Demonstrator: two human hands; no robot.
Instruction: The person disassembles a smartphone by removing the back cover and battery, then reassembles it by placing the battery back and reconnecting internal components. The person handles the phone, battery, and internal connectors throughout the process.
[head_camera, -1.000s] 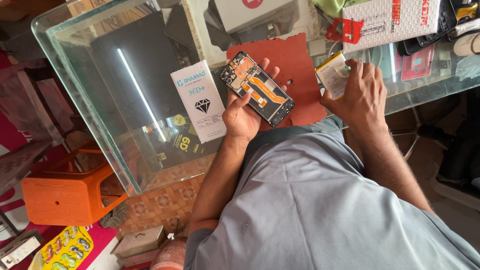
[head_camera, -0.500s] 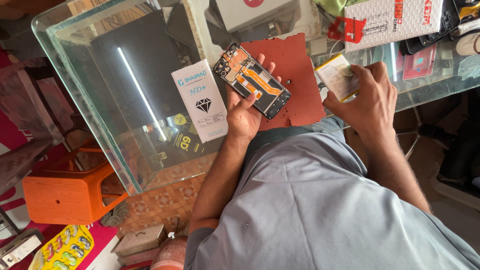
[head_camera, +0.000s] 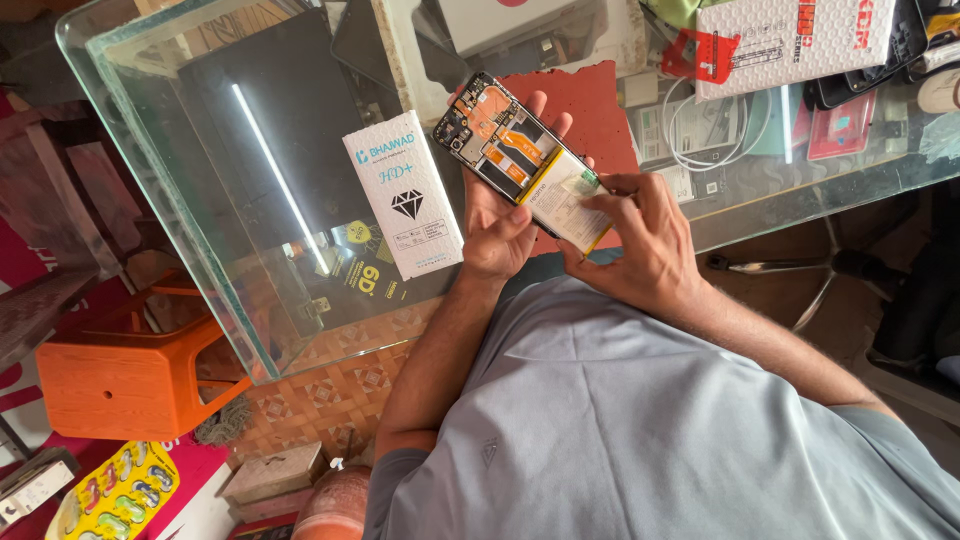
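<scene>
Seating a pale battery (head_camera: 562, 203) into the opened phone (head_camera: 505, 150): left hand (head_camera: 497, 232) cradling underneath, right hand (head_camera: 640, 245) pinching its near edge, needing square alignment before pressing.

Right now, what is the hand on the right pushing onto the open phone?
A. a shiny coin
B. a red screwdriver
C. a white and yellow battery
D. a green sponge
C: the right hand presses a flat white battery with yellow edges onto the opened phone, which the left hand holds from underneath above the glass table.
</scene>
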